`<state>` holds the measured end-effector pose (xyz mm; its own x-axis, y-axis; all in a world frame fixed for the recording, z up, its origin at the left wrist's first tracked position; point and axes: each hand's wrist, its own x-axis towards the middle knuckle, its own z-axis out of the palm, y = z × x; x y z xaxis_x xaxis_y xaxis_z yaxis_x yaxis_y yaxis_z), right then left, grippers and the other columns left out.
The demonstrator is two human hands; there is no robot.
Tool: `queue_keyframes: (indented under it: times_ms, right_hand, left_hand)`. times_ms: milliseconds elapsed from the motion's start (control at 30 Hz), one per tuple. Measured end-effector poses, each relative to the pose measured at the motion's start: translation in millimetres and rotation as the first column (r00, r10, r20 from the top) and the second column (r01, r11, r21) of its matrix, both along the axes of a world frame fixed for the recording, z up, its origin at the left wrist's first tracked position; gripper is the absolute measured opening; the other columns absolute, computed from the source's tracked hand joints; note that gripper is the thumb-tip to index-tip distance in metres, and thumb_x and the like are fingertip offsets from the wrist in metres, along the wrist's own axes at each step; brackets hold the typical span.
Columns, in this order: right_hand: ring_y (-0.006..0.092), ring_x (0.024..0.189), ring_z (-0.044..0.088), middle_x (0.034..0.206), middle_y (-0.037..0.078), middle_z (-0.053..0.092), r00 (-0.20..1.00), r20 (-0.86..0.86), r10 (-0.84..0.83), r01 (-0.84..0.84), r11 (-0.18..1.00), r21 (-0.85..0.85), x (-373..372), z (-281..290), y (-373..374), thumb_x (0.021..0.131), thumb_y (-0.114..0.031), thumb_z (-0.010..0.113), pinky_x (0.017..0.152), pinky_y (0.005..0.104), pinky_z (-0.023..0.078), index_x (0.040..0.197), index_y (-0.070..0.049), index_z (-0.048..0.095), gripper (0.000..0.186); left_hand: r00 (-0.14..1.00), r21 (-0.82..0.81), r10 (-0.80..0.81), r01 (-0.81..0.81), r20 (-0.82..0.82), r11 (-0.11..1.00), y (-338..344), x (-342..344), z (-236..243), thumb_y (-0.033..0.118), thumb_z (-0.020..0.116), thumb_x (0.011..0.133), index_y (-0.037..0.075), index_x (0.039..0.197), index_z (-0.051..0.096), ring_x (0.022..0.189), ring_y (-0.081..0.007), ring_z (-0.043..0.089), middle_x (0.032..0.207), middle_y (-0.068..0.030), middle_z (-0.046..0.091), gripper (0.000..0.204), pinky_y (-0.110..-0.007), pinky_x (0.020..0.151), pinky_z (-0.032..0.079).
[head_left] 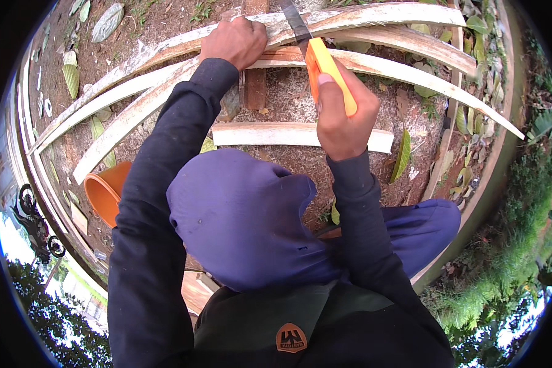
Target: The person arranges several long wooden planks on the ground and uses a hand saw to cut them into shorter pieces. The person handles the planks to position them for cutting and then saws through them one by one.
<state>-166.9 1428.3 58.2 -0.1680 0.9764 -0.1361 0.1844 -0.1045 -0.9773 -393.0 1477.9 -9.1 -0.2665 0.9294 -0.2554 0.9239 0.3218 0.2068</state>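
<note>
My right hand is wrapped round the orange and yellow handle of a handsaw. The saw's dark blade lies across a long pale wooden strip, just right of my left hand. With its fingers curled over that strip, my left hand presses on it. Under and beside it run other long strips, one at the right and a nearer one tapering to the right. A reddish-brown wooden piece lies crosswise beneath them. Where the blade's teeth meet the wood is hard to make out.
A short pale strip lies between the long strips and my purple-clad knee. To the left stands an orange bucket. Sawdust and leaves litter the soil. Wooden edging borders grass at the right; a motorcycle is far left.
</note>
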Motion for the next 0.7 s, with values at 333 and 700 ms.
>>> queue_keyframes:
  times_ms: [333,700]
  right_hand:
    - [0.0259,0.077,0.074,0.104,0.026,0.074,0.981,0.181,0.075,-0.054,0.992,-0.118,126,50,-166,0.094,-0.024,0.058,0.072,0.0343,0.057,0.129,0.015,0.063,0.053]
    - [0.0213,0.071,0.069,0.088,0.020,0.072,0.996,0.082,0.027,-0.023,0.998,-0.054,42,20,-60,0.095,-0.018,0.062,0.066,0.0325,0.054,0.125,0.007,0.068,0.039]
  left_hand:
    - [0.991,-0.078,0.131,-0.129,0.026,0.989,-6,2,13,0.044,0.044,0.096,-0.002,0.111,0.074,0.111,-0.0514,0.066,0.116,-0.0364,0.069,0.057,-0.054,0.103,0.049]
    - [0.999,-0.062,-0.032,0.034,0.037,0.997,-13,9,27,0.041,0.044,0.098,-0.002,0.106,0.072,0.101,-0.0534,0.067,0.105,-0.0382,0.069,0.052,-0.057,0.096,0.051]
